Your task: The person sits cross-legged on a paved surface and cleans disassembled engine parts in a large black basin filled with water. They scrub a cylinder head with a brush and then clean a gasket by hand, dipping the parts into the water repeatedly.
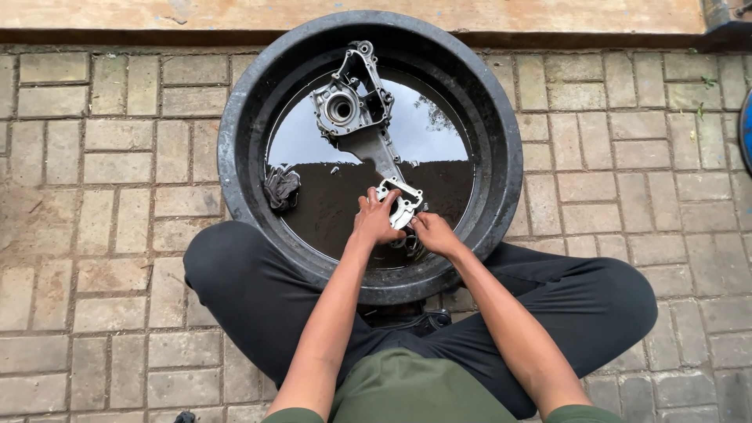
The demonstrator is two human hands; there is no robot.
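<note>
A small metal part [403, 202] sits in the middle of the frame, just above dark water. The left hand [376, 219] and right hand [433, 233] both hold it, fingers wrapped around its edges. Above it a big metal casing [354, 106] leans in the black tub [493, 141]. A dark rag [280, 188] lies left. The tub rests on a brick floor [102, 157].

Floor [102, 180]: grey-brown brick pavers, joints dirty, laid in mixed courses. Black round tub [235, 157] stands directly on the pavers, at upper centre of the view. Far edge of the paving meets a raised concrete kerb [157, 16]. Person sits cross-legged on the bricks, dark trouser legs [235, 274] against the tub's near wall.
</note>
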